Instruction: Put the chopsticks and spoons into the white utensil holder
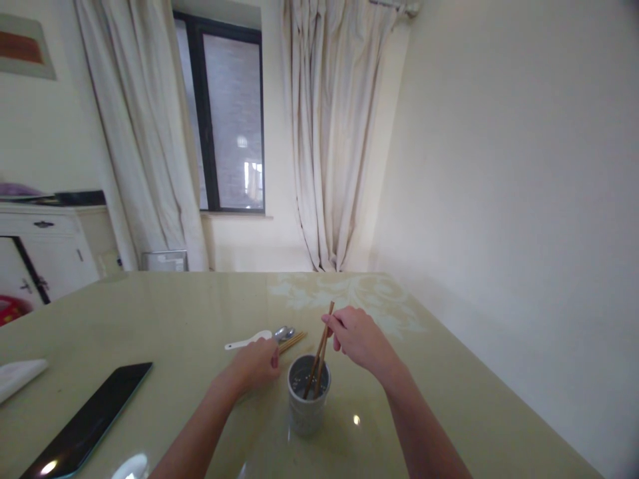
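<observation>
A grey cup (307, 416) with holes in its inner base stands on the table, and a pair of wooden chopsticks (318, 366) leans inside it. My right hand (357, 336) pinches the chopsticks near their upper ends, above the cup's right rim. Left of the cup, my left hand (255, 364) is closed over several lighter chopsticks (293, 342) lying on the table; their far ends stick out past my fingers. Just beyond that hand lie a white spoon (244, 343) and metal spoons (283, 333), partly hidden by it.
A black tablet-like slab (92, 419) lies on the glossy table (200, 306) at left. A white object (20, 376) is at the left edge, and a shiny white piece (130, 467) at the bottom. A wall (524, 233) runs along the right side; curtains (334, 133) hang behind.
</observation>
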